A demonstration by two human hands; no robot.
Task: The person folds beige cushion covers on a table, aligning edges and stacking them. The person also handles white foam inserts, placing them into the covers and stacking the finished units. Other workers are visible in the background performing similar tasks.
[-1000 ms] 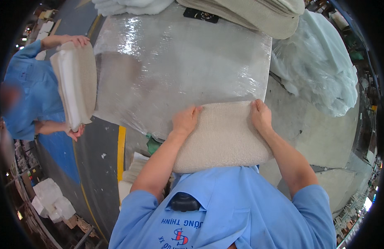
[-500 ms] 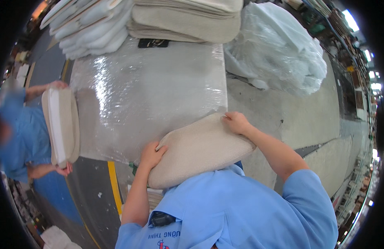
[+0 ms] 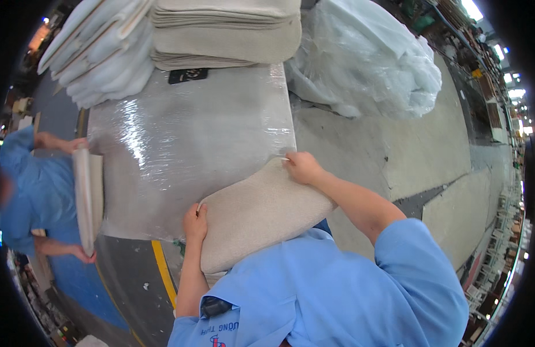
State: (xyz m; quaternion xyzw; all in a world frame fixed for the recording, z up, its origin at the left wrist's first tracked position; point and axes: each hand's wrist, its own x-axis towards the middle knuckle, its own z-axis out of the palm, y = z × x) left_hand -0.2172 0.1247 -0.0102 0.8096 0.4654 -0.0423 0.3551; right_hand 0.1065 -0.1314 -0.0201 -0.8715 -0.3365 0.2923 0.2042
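I'm seeing both hands clamping a beige foam pad: left hand [image 3: 195,222] gripping its near corner, right hand [image 3: 302,168] its far corner. Pad [image 3: 259,217] is resting half on the film-wrapped desk [image 3: 186,144], not yet lying flat.

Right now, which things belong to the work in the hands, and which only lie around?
In the work:
- beige folded fabric pad
- left hand and right hand gripping its edges
- plastic-wrapped grey table under it

Lying about:
- stack of beige pads
- clear plastic bag bundle
- small black flat object
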